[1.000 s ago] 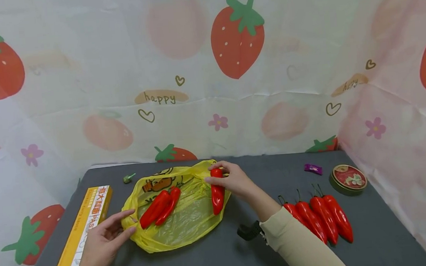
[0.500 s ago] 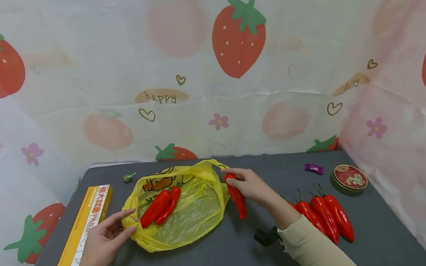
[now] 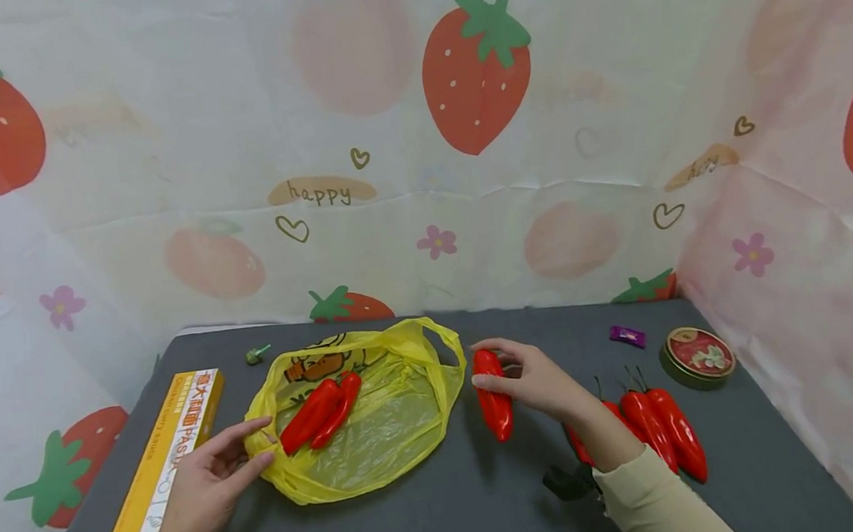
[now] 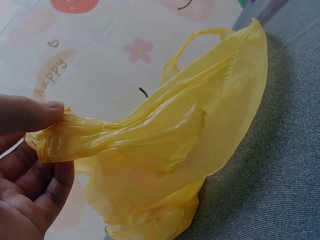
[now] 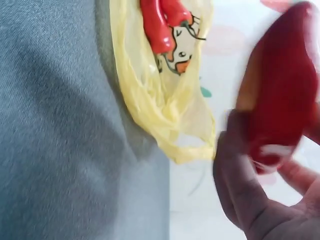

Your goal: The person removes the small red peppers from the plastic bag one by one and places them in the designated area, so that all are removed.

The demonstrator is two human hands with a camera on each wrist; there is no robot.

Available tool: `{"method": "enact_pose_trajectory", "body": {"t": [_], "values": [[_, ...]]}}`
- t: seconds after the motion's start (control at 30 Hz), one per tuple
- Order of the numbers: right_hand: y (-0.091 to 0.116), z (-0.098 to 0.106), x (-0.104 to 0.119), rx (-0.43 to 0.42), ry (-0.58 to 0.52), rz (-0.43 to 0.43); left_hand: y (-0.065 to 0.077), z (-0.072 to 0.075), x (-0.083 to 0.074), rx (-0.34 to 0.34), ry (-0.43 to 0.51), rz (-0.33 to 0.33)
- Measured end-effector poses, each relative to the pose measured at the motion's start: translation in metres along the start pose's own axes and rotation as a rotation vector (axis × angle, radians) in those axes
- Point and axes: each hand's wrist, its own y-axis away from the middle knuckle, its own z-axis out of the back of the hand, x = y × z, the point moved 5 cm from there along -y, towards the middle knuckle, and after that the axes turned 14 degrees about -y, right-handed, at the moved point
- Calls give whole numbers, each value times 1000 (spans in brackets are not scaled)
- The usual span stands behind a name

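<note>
A yellow plastic bag (image 3: 383,474) lies spread with its mouth wide on the dark table, two red chili peppers (image 3: 318,412) inside it. My left hand (image 3: 207,492) pinches the bag's left rim between thumb and fingers; the left wrist view shows the gathered plastic (image 4: 75,137) in that pinch. To the right of the bag, my right hand (image 3: 533,379) holds another red chili pepper (image 3: 494,403) by its upper end, above the table. In the right wrist view this held pepper (image 5: 285,85) is blurred and close to the camera.
Several red peppers (image 3: 676,438) lie at the right, partly behind my right forearm. Behind them are a round tin (image 3: 699,355) and a small purple packet (image 3: 628,336). A yellow-and-white pasta box (image 3: 161,479) lies at the left, and a small green item (image 3: 256,355) sits near the back edge.
My right hand has carried its pepper out from over the bag's right rim, rightward and slightly nearer. The left hand and the two peppers in the bag stay put.
</note>
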Motion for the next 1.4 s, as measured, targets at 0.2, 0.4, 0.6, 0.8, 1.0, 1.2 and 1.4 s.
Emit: {"method": "enact_pose_trajectory", "body": {"t": [0.2,0.4,0.6,0.8,1.0,1.2,1.4], "values": [[9,13,-7,19,33,26,0,0,0,-1,-14,4],[22,27,-19,-27,135,54,-2,-1,-2,8,-2,-2],[39,38,-26,-48,241,47,-2,0,-4,4,13,-16],[53,45,-30,12,309,62,-3,0,-3,5,27,-11],[59,48,-35,51,441,54,-3,0,-1,3,19,-10],[61,50,-40,21,560,33,-2,1,-1,1,6,-8],[65,47,-39,15,612,20,-1,1,0,1,1,-3]]}}
